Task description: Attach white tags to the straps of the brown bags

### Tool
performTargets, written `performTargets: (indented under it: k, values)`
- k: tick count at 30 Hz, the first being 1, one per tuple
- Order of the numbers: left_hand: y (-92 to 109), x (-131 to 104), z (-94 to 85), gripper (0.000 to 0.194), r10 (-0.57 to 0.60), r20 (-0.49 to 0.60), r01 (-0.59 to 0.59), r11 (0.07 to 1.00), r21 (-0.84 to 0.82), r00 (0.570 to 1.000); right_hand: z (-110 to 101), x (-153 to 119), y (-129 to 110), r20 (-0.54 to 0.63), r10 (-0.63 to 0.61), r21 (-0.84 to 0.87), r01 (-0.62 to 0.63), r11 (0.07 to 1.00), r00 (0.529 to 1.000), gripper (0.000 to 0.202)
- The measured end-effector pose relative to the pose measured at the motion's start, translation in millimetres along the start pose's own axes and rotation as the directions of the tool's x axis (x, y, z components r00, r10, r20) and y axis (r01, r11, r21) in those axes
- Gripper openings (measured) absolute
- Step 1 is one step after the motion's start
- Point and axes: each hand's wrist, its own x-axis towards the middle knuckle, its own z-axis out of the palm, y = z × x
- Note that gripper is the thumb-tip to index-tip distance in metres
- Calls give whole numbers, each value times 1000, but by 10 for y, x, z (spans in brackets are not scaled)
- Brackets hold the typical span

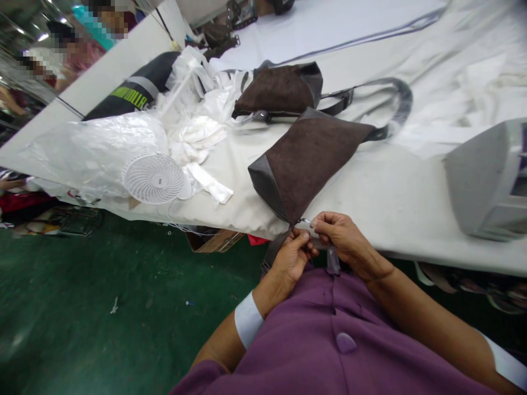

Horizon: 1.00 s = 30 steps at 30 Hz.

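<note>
A dark brown bag (317,153) with black leather-like corners lies on the covered table, one corner pointing at me over the front edge. At that corner my left hand (293,257) is closed, thumb and fingers pinched at the base of the dark strap (272,253), which hangs over the edge. Just to its right, my right hand (343,237) pinches a small clear plastic piece (306,221) beside the corner's metal fitting. A strip of clear film (332,260) hangs below the right hand. The bag's other strap (401,104), partly wrapped in film, loops away on the far side.
A second brown bag (280,90) lies behind the first. To the left are a white fan (154,178), crumpled plastic bags (111,142) and a black roll with green lettering (135,90). A grey machine (480,181) stands right. Below is a cardboard box (216,241). People are at back left.
</note>
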Motion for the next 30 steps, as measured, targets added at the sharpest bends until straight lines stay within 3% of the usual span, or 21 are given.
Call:
performTargets:
  k: [5,10,15,19,22,24,26,28,30]
  values:
    - [12,-87,97,28,-95,25,97,988,-119,995,-51,35,78,-29,-188,-238,175,955,982,21]
    - [44,-146,183,28,-60,-21,57,990,-130,998,-105,52,108,16,-397,-529,344,775,918,16]
    - [53,-129,205,22,-58,-64,50,991,-121,996,-130,38,128,205,-650,-734,554,393,732,16]
    - [117,-114,232,10,-155,-150,128,976,-175,976,-250,91,226,463,-662,-770,638,30,590,28]
    - [241,-161,280,11,-287,-174,244,942,-230,942,-383,164,268,626,-623,-684,713,-152,468,28]
    - [347,-219,337,16,-351,-129,309,914,-261,927,-452,208,269,689,-597,-623,757,-199,411,26]
    - [452,-273,419,15,-394,-64,364,891,-270,917,-484,234,266,703,-588,-597,781,-182,401,25]
    - [546,-303,517,13,-429,-30,410,880,-240,903,-480,239,275,669,-592,-616,781,-103,450,24]
    - [622,-303,617,14,-461,-27,450,877,-170,887,-450,228,302,600,-591,-650,759,32,539,22]
